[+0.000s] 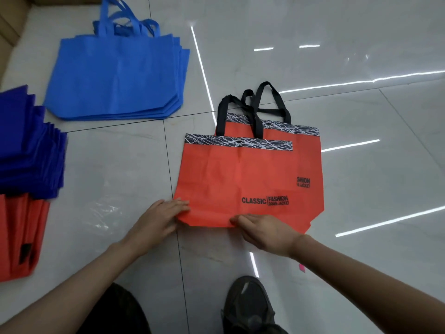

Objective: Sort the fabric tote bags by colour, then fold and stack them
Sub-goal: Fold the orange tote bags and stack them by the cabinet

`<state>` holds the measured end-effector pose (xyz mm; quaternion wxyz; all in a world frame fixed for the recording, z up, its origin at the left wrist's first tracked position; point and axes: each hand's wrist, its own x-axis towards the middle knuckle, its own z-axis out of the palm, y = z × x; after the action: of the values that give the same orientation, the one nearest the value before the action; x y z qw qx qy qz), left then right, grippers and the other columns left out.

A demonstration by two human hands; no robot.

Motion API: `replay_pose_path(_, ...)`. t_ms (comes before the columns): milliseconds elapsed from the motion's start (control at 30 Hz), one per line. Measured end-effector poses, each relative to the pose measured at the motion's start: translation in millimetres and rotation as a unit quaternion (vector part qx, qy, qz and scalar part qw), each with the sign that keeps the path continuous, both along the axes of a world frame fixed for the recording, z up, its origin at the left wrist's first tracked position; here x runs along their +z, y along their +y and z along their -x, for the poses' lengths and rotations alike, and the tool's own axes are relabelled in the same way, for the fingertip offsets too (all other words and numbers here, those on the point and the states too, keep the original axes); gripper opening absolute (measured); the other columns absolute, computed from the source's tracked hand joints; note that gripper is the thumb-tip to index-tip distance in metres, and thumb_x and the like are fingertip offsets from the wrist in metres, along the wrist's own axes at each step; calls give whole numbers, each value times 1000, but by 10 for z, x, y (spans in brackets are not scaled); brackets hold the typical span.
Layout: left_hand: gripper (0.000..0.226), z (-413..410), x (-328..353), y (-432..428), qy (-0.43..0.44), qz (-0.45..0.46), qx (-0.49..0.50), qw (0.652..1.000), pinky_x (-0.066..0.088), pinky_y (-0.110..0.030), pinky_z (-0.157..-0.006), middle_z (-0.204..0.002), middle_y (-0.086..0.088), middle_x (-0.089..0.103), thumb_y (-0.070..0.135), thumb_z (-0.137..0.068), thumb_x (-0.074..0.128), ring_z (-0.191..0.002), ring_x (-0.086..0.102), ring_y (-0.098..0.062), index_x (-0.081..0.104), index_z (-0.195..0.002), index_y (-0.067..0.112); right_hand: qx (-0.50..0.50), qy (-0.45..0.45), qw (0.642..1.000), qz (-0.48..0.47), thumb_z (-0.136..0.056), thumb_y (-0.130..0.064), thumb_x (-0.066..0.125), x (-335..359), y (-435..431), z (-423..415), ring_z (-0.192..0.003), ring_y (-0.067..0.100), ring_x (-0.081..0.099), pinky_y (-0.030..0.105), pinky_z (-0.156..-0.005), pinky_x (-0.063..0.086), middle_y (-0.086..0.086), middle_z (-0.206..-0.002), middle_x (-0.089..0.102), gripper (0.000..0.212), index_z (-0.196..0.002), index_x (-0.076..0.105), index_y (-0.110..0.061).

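Two orange tote bags with black handles and a black-and-white patterned top band lie flat on the floor. The upper orange bag (pixel 231 179) sits offset to the left on the lower orange bag (pixel 305 162). My left hand (pixel 160 216) rests on the upper bag's bottom left corner with straight fingers. At the bottom edge, my right hand (pixel 262 231) holds the fabric near the middle, its fingertips tucked under the hem. A stack of light blue bags (pixel 115 73) lies at the far left.
Dark blue bags (pixel 26 145) fan out at the left edge, over a pile of orange bags (pixel 19 237). A clear plastic wrapper (pixel 103 213) lies on the tiled floor. My shoe (pixel 248 304) and knee are near the bottom. Cardboard boxes (pixel 12 20) stand top left.
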<state>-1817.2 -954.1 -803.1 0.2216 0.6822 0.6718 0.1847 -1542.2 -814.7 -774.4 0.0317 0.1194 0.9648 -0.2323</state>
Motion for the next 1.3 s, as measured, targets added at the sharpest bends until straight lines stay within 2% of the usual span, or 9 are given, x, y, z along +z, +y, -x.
replay_pose_path(67, 43, -2, 14, 39, -62, -5, 71, 996, 39, -23, -96, -123, 7, 60, 12, -80, 51, -114, 56, -17, 53, -116, 36, -10, 28, 1000, -7, -99, -51, 19, 132, 2, -24, -80, 28, 58, 39, -64, 47, 10, -95, 62, 61, -114, 54, -4)
replay_pose_path(167, 35, 14, 2, 100, -101, -8, 141, 985, 40, -14, -89, -115, 10, 61, -1, -89, 55, -107, 59, -13, 63, -115, 20, -23, -7, 1000, 9, -91, -65, 34, 217, 82, -220, -106, 19, 57, 31, -89, 47, 5, -122, 60, 72, -137, 43, -10)
replay_pose_path(300, 38, 110, 25, 155, -128, -10, 151, 980, 42, -12, -85, -108, 8, 66, -5, -88, 55, -100, 61, -8, 62, -107, 27, -139, -16, 989, 44, -84, -32, 60, 165, 362, -685, -127, 12, 45, 10, -105, 25, 0, -139, 49, 63, -143, 40, -19)
replay_pose_path(467, 11, 115, 134, 386, -268, -19, 252, 930, 46, -23, -76, -82, 10, 67, 26, -85, 67, -78, 61, -7, 61, -84, 35, -416, 64, 870, 258, -81, -11, 61, 144, 688, -756, -99, 2, 59, 8, -87, 40, -13, -107, 65, 30, -102, 66, -30)
replay_pose_path(567, 33, 64, 151, 562, -351, -33, 352, 867, 42, -24, -65, -69, 6, 61, 53, -73, 71, -68, 53, -10, 60, -79, 23, -488, 132, 802, 318, -90, -12, 61, 51, 815, -563, -73, 1, 59, 17, -71, 44, -14, -78, 66, 14, -80, 66, -21)
replay_pose_path(700, 40, -13, 83, 699, -402, -6, 376, 835, 43, -12, -68, -79, 15, 66, 60, -74, 67, -75, 59, 3, 61, -91, 23, -577, 166, 740, 304, -92, -32, 60, -150, 956, -331, -65, 11, 46, 31, -61, 36, 2, -68, 51, 35, -75, 54, -2)
replay_pose_path(967, 44, 41, -181, 1040, -76, 46, 431, 898, 39, -33, -59, -68, -3, 57, 53, -87, 55, -71, 54, -30, 52, -76, 10, -691, 31, 704, 159, -90, -42, 55, -359, 1158, -66, -69, 27, 45, 35, -55, 29, 2, -63, 44, 42, -61, 38, -16)
replay_pose_path(1133, 40, -145, -183, 1152, 89, 59, 425, 899, 45, -41, -69, -97, -15, 62, 44, -87, 59, -89, 60, -36, 51, -104, 9, -743, -45, 668, -4, -87, -36, 58, -385, 977, 79, -110, 39, 49, 43, -85, 38, 20, -117, 52, 44, -114, 50, -2)
replay_pose_path(1300, 46, -128, -399, 1109, 200, -83, 205, 955, 36, -51, -100, -143, -12, 39, 13, -90, 51, -131, 37, -29, 44, -135, 14, -470, 121, 846, -220, -81, -20, 59, -474, 805, 458, -120, 33, 43, 44, -99, 29, 22, -134, 50, 49, -127, 49, -4)
